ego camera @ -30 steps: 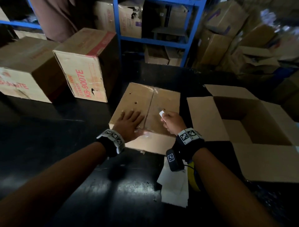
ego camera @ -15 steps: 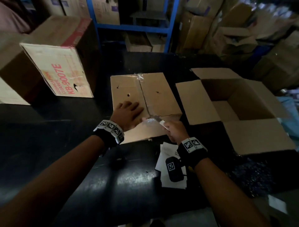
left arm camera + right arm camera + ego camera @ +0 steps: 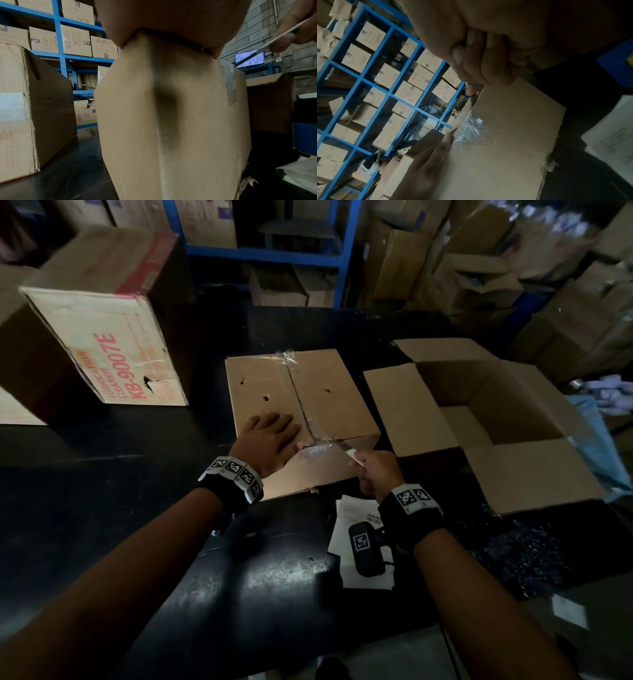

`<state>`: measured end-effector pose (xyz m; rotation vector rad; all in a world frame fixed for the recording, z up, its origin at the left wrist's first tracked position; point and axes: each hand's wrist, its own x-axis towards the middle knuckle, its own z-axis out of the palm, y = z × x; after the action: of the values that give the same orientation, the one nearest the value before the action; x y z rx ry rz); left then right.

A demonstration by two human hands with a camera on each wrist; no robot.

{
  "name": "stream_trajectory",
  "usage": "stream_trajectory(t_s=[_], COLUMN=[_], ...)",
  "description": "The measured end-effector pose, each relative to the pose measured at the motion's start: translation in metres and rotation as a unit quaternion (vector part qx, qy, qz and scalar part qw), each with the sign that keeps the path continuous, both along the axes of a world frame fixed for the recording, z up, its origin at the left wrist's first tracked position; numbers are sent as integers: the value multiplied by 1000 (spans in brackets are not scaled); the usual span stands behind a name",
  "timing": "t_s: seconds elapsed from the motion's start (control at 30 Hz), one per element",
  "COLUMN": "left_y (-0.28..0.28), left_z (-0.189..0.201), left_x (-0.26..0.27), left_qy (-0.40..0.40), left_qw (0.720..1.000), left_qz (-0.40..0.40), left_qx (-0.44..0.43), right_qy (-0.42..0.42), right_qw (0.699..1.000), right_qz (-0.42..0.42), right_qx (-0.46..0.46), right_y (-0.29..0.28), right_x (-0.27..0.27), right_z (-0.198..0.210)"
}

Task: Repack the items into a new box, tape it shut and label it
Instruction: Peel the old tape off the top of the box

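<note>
A closed brown box [image 3: 329,402] with a clear-taped centre seam stands in the middle of the black table. My left hand [image 3: 270,440] lies flat on the near left part of its top, fingers straight; the left wrist view shows the palm [image 3: 171,20] over the box's front face [image 3: 171,121]. My right hand [image 3: 376,470] grips a white-handled box cutter [image 3: 352,455], its blade at the near end of the seam, on crinkled tape [image 3: 471,128]. To the right stands an open, empty box [image 3: 407,405] with its flaps spread.
A large box printed KB-9007E [image 3: 102,337] lies at the left. White papers [image 3: 356,508] lie on the table under my right wrist. Blue shelving [image 3: 260,251] full of cartons stands behind, and more cartons [image 3: 479,275] are piled at the right.
My right hand has drawn the cutter along the seam from the middle of the top to its near edge. The left hand has stayed flat on the box.
</note>
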<state>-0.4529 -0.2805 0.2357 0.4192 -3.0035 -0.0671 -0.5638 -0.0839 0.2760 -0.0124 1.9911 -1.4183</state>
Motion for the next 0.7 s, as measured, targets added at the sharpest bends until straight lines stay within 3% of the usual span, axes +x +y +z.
stream_trajectory(t_s=[0.7], left_y=[-4], left_z=[0], left_x=[5], left_qy=[-25], left_qw=[1000], left_qz=[-14], left_qx=[3], right_qy=[18], right_qw=[999], right_qz=[28], right_qx=[28], right_y=[-32], right_x=[24], right_z=[0])
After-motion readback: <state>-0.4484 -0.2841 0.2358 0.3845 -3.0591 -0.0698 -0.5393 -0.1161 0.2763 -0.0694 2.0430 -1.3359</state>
